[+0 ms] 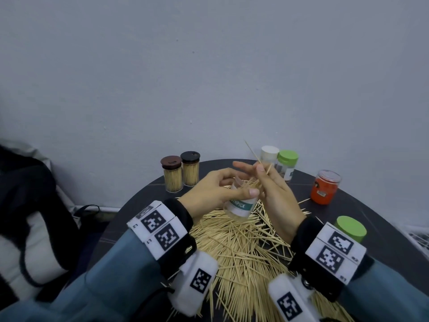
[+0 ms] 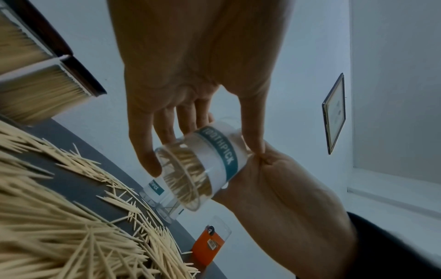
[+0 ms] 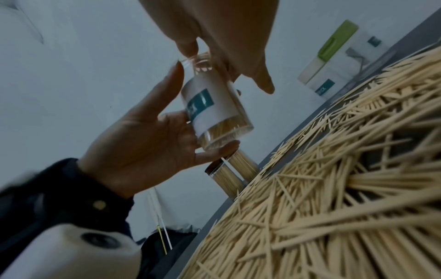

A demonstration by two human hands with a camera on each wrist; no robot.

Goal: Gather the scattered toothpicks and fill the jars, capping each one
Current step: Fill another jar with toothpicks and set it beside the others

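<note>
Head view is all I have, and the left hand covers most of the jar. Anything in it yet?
Observer: Yes. The left wrist view looks up at the clear base of the jar in the left hand: a bundle of toothpicks sits inside, with gaps around it.
Operator: Mouth capped?
Observer: No. The right wrist view shows it open, with the right hand pinching toothpick ends there.
Operator: Jars behind the hands?
Observer: The left wrist view shows a second labelled jar standing on the table; it looks nearly empty.
</note>
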